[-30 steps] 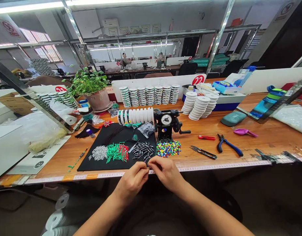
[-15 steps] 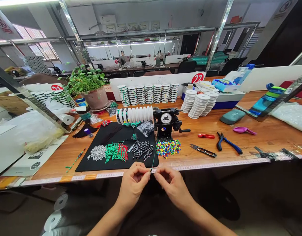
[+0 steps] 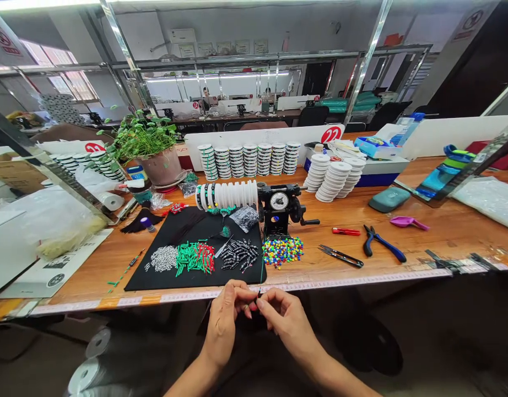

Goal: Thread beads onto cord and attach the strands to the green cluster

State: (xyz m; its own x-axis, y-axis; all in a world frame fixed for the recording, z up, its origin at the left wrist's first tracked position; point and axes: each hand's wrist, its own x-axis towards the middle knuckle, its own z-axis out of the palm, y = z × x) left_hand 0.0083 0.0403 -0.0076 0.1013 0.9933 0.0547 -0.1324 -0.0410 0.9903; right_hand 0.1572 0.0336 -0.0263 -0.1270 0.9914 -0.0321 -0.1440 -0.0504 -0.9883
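Observation:
Just off the table's front edge, my left hand [image 3: 225, 320] and my right hand [image 3: 289, 320] meet at the fingertips. Thumb and index finger of the right hand pinch a thin cord [image 3: 261, 275] at a small dark piece. Green in its upper part, this cord runs up past the black mat [image 3: 167, 280] toward the winding machine [image 3: 279, 204]. My left fingers curl in beside the pinch; what they grip is mostly hidden. Close to the hands lie black tube beads [image 3: 239, 255], green and red tube beads [image 3: 195, 258], silver beads [image 3: 162, 258] and multicoloured beads [image 3: 284, 251].
Thread snips [image 3: 340, 256], pliers [image 3: 382, 242], a red cutter [image 3: 345, 231] and a pink scoop [image 3: 409, 223] lie to the right. White spools [image 3: 333, 179] stand stacked behind. A potted plant [image 3: 158, 165] is at back left. A beaded strand [image 3: 125, 270] lies left of the mat.
Both hands have come slightly lower and closer together. My left hand has turned, its thumb raised from the earlier pinch and its fingers now reaching under the right fingertips.

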